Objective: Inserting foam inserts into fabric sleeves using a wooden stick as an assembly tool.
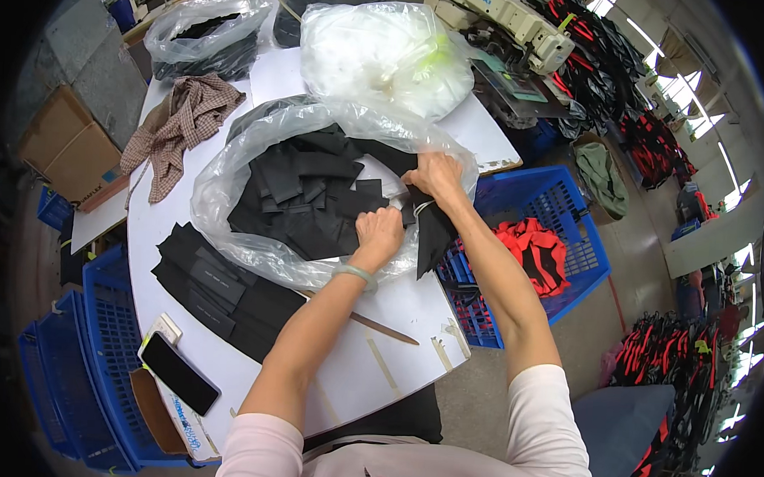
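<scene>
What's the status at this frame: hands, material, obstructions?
Left hand closed on black fabric pieces in the clear plastic bag. Right hand grips a black piece at the bag's edge. Nothing in the way.

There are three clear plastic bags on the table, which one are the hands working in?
The nearest bag, full of flat black fabric pieces. Both the left hand and right hand are at its open mouth; the other two lie farther back.
</scene>
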Demonstrator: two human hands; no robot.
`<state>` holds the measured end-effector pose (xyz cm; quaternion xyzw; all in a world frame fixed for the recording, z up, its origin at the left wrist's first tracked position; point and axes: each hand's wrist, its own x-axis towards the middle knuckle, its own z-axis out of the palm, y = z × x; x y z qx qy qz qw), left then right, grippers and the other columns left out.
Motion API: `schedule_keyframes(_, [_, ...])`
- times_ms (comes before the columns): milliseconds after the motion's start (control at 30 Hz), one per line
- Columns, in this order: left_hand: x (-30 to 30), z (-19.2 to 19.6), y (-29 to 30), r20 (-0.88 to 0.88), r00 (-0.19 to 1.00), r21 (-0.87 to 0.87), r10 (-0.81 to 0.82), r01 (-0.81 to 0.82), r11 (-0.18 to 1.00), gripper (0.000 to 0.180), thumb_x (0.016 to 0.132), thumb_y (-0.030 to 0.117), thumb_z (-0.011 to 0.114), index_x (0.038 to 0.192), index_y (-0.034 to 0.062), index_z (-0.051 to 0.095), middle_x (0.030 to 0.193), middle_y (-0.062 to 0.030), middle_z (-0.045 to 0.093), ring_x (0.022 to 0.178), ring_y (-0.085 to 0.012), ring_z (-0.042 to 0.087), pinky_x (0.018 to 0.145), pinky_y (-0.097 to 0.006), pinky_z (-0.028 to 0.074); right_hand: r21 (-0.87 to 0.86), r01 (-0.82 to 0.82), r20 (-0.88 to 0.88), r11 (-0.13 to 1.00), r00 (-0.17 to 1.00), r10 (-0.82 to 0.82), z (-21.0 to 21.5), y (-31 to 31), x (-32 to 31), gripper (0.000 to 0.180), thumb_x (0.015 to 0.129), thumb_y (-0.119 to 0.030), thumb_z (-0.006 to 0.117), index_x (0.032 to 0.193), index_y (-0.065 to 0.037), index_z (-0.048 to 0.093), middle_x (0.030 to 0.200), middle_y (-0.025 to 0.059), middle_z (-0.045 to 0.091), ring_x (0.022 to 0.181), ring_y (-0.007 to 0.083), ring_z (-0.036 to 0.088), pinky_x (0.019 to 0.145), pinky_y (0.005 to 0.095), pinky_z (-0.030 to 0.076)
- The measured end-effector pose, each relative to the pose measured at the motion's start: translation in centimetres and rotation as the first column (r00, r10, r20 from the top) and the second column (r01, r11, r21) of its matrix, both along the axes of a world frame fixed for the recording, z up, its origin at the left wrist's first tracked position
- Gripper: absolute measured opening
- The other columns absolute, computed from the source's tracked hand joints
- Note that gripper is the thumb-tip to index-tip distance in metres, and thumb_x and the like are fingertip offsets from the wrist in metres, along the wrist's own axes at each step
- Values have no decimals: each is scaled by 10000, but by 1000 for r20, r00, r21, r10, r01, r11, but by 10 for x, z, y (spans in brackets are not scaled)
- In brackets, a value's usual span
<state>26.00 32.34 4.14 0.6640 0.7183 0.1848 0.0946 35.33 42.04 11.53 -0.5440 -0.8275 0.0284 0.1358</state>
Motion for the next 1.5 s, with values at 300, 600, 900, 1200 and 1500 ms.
schedule_keyframes(300, [-44, 21, -25, 82, 888, -21, 452, -452, 892, 332, 723, 249, 683, 919, 10, 561, 903, -194, 653, 802, -361, 652, 711, -481, 520, 19, 33, -63, 999, 998, -32, -20, 0, 1, 334, 578, -252, 701, 808, -11, 684, 825, 233, 651, 815, 382, 632, 710, 457, 491])
schedule_keyframes(600, [-80, 21, -50, 256, 871, 107, 420, -457, 883, 292, 766, 256, 676, 911, 33, 554, 793, -224, 643, 777, -427, 620, 669, -498, 486, -25, 152, -292, 988, 944, -152, -58, -35, -70, 583, 640, -270, 726, 1110, 20, 538, 1012, 257, 612, 959, 402, 588, 808, 494, 472])
schedule_keyframes(900, [-158, 96, -49, 464, 843, 573, 272, -520, 633, 195, 843, 202, 609, 856, 17, 551, 724, -226, 596, 722, -448, 567, 614, -480, 429, 4, 70, -244, 998, 967, -67, -48, -40, -70, 537, 642, -250, 738, 1087, -1, 571, 1017, 198, 628, 968, 380, 585, 788, 472, 477])
schedule_keyframes(1200, [-157, 123, -111, 973, -228, -47, -25, -309, 950, 365, 893, 328, 583, 913, -36, 564, 666, -45, 554, 501, -97, 505, 462, -254, 435, 20, -35, -405, 999, 914, 40, -49, -41, -37, 584, 700, -330, 722, 1123, 32, 544, 1099, 254, 547, 1040, 375, 523, 888, 418, 431])
schedule_keyframes(1500, [-59, 56, -179, 729, -683, -134, 27, -104, 986, 230, 891, 112, 566, 1021, -77, 587, 1064, -178, 593, 1020, -290, 579, 898, -406, 487, -402, -529, -840, 748, 537, -71, 11, -222, 0, 192, 818, -167, 663, 921, -6, 648, 767, 22, 636, 645, 67, 568, 563, 198, 432])
